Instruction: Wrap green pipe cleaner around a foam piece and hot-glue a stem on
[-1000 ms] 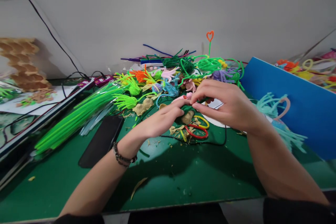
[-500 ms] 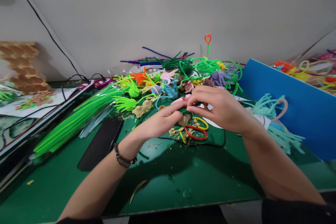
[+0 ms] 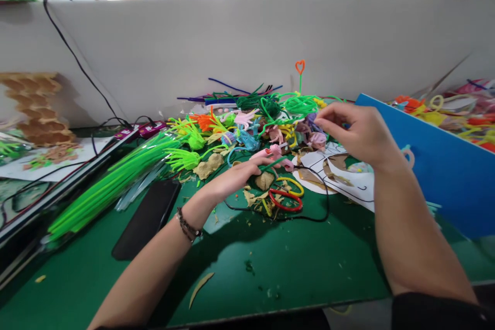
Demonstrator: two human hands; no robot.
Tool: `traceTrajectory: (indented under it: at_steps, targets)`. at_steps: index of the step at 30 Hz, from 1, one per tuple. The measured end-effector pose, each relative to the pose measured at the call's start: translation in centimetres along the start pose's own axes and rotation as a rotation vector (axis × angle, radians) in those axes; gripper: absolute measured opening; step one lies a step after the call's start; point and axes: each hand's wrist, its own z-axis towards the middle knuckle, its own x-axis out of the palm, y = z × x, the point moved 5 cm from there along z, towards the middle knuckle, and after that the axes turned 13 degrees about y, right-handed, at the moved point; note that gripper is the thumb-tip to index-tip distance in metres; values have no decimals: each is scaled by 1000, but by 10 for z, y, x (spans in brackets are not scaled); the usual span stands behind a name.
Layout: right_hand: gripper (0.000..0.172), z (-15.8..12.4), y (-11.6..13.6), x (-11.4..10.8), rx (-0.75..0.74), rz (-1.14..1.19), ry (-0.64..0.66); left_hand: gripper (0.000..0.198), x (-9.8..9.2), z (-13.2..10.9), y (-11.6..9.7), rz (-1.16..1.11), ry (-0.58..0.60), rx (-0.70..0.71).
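My left hand (image 3: 242, 174) is closed on a dark green pipe cleaner (image 3: 277, 163), which sticks out to the right past the fingers. My right hand (image 3: 356, 126) is raised to the right, its thumb and forefinger brought together in a pinch; anything between them is too small to make out. Just beyond my left hand lies a pink tool with a black cord (image 3: 275, 151), perhaps a glue gun, partly hidden. Below the pipe cleaner rests a tan lump (image 3: 265, 180). Beside it are scissors with red and yellow handles (image 3: 286, 207), among tan scraps.
Pipe-cleaner pieces (image 3: 247, 139) in many colours are heaped at the back. To the left lie a bundle of bright green pipe cleaners (image 3: 112, 183) and a black phone (image 3: 147, 219). Cut paper (image 3: 315, 165) lies under my right hand, and a blue board (image 3: 429, 165) stands at the right.
My right hand has come away from my left, moving up and to the right. The green pipe cleaner now shows in my left hand, and the paper at the right is uncovered.
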Motion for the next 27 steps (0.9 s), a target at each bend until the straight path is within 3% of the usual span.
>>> traceTrajectory:
  at_steps: [4,9,15,18,24,27]
  targets:
    - [11,-4,-9,-13,38,2,-97,43,1,3,5,-180,-17,-21]
    - [8,-3,-3,-12,4,10,-61,39,-1,3,-2,-463,-48,50]
    - [21,-2,6,-12,-105,-74,-87,31,-3,-12,2,-625,-126,85]
    - [22,-2,7,-11,-126,-76,-58,33,3,-26,12,-533,-124,30]
    - [22,-4,9,-7,-190,-76,-18,30,9,-50,33,4,-196,-247]
    - [21,-4,9,-5,-216,-80,2,34,7,-52,37,137,-249,-297]
